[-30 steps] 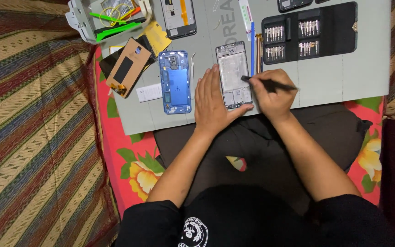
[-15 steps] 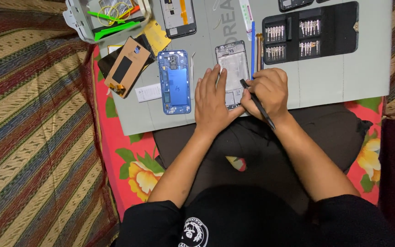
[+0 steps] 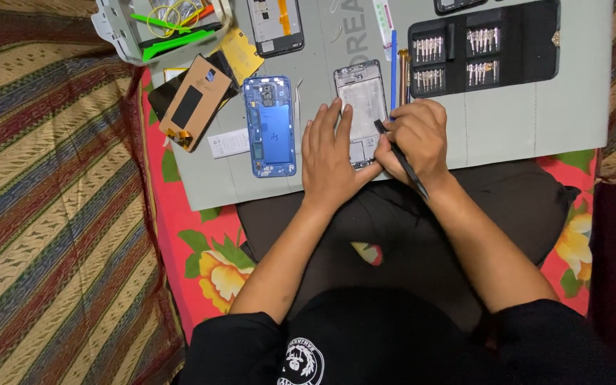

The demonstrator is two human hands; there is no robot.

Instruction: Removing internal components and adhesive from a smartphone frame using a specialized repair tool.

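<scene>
Left hand (image 3: 333, 153) flat on the opened phone frame (image 3: 361, 96), right hand's (image 3: 415, 139) fingers pinching a black tool (image 3: 402, 160); disassembly well advanced, frame work unfinished.

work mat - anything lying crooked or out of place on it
One thing stands out: the tan-backed panel at the mat's left edge lies tilted, overhanging the edge, while the blue phone body and the silver frame under the left hand lie straight. The right hand holds a black tool.
</scene>
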